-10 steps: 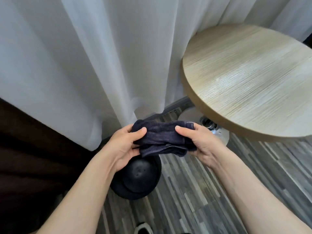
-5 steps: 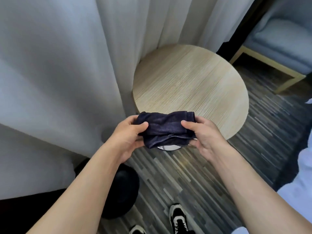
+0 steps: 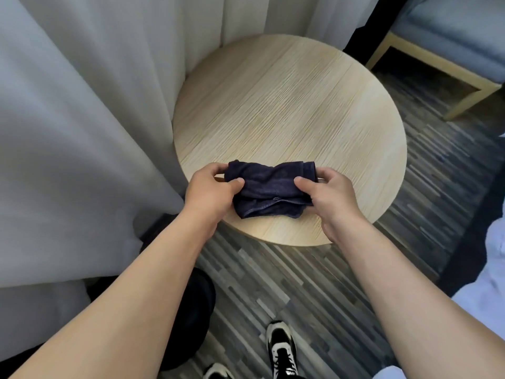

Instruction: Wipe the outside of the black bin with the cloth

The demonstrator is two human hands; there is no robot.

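A folded dark navy cloth (image 3: 269, 190) is held over the near edge of the round wooden table (image 3: 287, 105). My left hand (image 3: 211, 192) grips its left end and my right hand (image 3: 329, 192) grips its right end. Whether the cloth rests on the tabletop I cannot tell. The black bin (image 3: 198, 302) stands on the floor at the lower left, mostly hidden under my left forearm.
White curtains (image 3: 82, 119) hang along the left and back. A grey upholstered chair with a pale wooden frame (image 3: 451, 36) stands at the upper right. My shoes (image 3: 281, 348) are on the striped wood floor. White fabric (image 3: 492, 269) shows at the right edge.
The view has risen and swung right. Both hands carried the cloth from above the bin up over the table's near edge. The bin now lies low at the left.
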